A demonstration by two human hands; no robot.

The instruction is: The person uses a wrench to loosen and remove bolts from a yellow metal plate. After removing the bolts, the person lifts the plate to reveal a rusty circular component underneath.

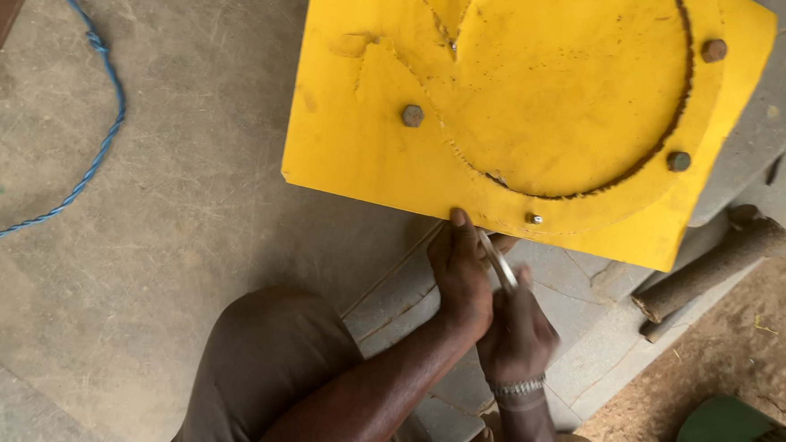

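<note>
- Two bare forearms rise from the bottom edge, beside a bent knee in brown trousers [264, 367], and meet just under a yellow plate.
- Left hand [460, 274]: its fingers are curled shut around the upper part of a slim metal wrench [498, 261]; the thumb reaches up and touches the plate's lower edge.
- Right hand [517, 335], with a metal wristband [519, 389], sits just below and against the left one. Its fingers are closed around the wrench's lower end.
- That wrench is a thin silvery bar. Its long axis runs diagonally, from lower right between the hands to upper left toward the plate's edge. Its top end is hidden under the plate rim, so its head cannot be made out.
- Above the hands lies the yellow metal plate [369, 157], flat and slightly rotated, with a rough curved cut tracing a large circle.
- Rusty bolts stand on it: one bolt [413, 115] left of the circle, others at right; a small shiny screw [535, 219] sits near the lower edge, close to the hands.
- Farther out: a wooden log [709, 264] at right, a blue rope [103, 116] curving across the concrete floor at left.
</note>
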